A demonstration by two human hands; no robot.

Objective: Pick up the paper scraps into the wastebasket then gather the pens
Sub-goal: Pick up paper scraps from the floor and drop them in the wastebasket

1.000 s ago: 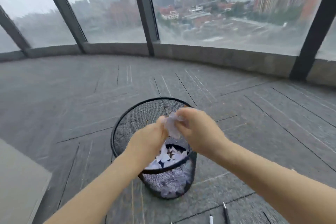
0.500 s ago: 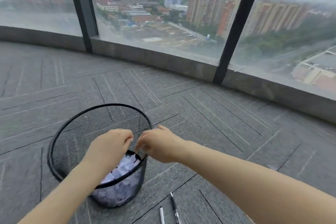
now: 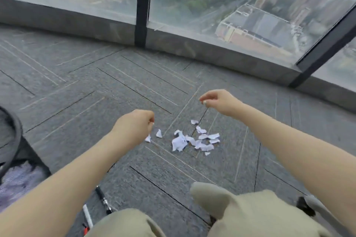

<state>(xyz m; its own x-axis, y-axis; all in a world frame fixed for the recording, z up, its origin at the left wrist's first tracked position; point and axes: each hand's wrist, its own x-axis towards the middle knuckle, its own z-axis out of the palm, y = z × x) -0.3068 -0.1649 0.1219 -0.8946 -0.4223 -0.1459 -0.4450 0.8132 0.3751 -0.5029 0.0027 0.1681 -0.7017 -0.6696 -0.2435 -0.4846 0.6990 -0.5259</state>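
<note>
Grey carpet tiles (image 3: pixel 119 86) by floor-level windows (image 3: pixel 240 2) hold torn paper scraps (image 3: pixel 194 140).

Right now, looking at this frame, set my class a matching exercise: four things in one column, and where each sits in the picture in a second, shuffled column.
Things:
1. paper scraps
2. wastebasket
3. black pen
4. window frame post

Places:
A. far left edge, partly cut off
B. top centre, upright
C. on the carpet between the two hands
D. bottom, beside the left forearm

Pairs: 1-C, 2-A, 3-D, 4-B
</note>
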